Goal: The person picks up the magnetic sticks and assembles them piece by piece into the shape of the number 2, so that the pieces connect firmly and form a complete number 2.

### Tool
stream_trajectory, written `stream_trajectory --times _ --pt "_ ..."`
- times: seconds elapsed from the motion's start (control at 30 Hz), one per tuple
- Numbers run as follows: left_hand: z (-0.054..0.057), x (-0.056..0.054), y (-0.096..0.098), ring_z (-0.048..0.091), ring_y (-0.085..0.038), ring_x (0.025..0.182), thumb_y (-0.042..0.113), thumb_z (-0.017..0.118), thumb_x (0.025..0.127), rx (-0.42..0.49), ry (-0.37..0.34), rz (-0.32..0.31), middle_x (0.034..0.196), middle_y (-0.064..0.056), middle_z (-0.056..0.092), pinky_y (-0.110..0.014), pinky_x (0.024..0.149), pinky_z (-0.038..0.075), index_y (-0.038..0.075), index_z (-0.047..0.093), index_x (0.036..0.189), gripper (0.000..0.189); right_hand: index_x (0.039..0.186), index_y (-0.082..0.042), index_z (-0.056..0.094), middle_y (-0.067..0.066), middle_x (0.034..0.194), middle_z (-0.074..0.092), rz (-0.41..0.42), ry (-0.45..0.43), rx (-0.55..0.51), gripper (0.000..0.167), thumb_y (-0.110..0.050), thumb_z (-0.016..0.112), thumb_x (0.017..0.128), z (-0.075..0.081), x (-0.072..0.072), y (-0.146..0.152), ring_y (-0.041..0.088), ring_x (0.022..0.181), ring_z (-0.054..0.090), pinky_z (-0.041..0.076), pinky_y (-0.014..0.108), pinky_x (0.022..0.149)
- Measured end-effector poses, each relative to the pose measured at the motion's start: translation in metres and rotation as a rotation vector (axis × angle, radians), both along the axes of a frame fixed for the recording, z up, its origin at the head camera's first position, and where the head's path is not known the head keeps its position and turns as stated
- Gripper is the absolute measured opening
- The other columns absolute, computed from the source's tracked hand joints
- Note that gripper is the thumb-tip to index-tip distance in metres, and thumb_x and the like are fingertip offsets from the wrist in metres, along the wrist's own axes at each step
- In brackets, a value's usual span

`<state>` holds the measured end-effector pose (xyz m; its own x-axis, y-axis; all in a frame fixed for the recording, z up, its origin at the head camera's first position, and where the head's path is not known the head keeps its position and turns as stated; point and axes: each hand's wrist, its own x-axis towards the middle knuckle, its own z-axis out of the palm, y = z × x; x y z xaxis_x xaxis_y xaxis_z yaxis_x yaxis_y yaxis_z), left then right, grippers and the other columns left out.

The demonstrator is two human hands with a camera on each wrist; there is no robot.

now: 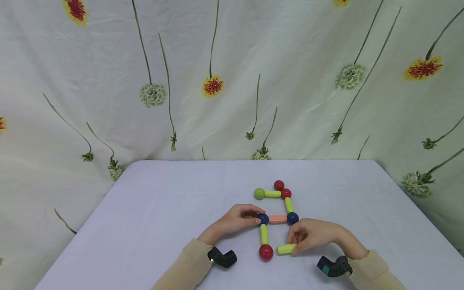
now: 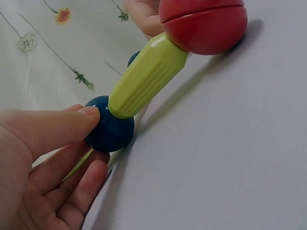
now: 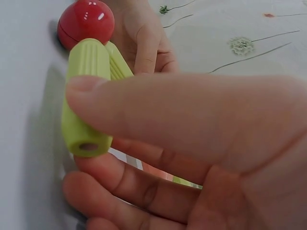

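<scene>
My left hand [image 1: 237, 218] pinches a blue ball [image 1: 263, 218] between thumb and fingers. From that ball a yellow-green rod [image 2: 146, 76] runs toward me to a red ball [image 1: 266, 252]. A salmon rod [image 1: 277, 219] links it to a second blue ball [image 1: 293, 218] on the right. Thumb and fingers of my right hand [image 1: 315, 235] hold a loose yellow-green rod [image 3: 88, 115], which has a hole in its near end. In the head view this rod lies crosswise, its left end a short gap to the right of the near red ball.
Beyond the right blue ball, a yellow-green rod [image 1: 288, 204] leads to a red ball [image 1: 286, 193]. Another rod [image 1: 272, 194] joins that to a green ball [image 1: 259, 193]. One more red ball [image 1: 279, 185] sits just behind. Flowered cloth [image 1: 301, 80] hangs past the white table's [image 1: 174, 189] far edge.
</scene>
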<state>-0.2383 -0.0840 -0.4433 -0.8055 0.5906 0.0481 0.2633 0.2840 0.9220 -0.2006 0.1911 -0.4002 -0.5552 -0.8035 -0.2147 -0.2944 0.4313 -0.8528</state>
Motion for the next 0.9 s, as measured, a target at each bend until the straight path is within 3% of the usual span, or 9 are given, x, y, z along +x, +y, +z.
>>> stream_trajectory --times 0.23,0.9 --pt "-0.0006 -0.0002 0.0004 0.058 -0.010 0.096 0.013 0.065 0.089 0.001 0.030 -0.001 0.108 0.001 0.065 -0.023 0.084 0.046 0.013 0.067 0.114 0.026 0.093 -0.006 0.067 -0.005 0.075 0.058 -0.016 -0.004 0.003 0.013 -0.012 0.071 0.082 -0.0019 0.0006 -0.0015 0.007 0.064 0.048 0.042 0.018 0.060" --pt "-0.0015 -0.0002 0.0014 0.058 -0.010 0.095 0.011 0.064 0.089 -0.003 0.020 0.010 0.109 0.000 0.065 -0.022 0.083 0.046 0.012 0.067 0.115 0.026 0.094 -0.007 0.067 -0.005 0.073 0.056 -0.019 0.005 0.008 0.013 -0.012 0.071 0.082 -0.0047 0.0004 -0.0051 0.007 0.063 0.047 0.040 0.018 0.059"
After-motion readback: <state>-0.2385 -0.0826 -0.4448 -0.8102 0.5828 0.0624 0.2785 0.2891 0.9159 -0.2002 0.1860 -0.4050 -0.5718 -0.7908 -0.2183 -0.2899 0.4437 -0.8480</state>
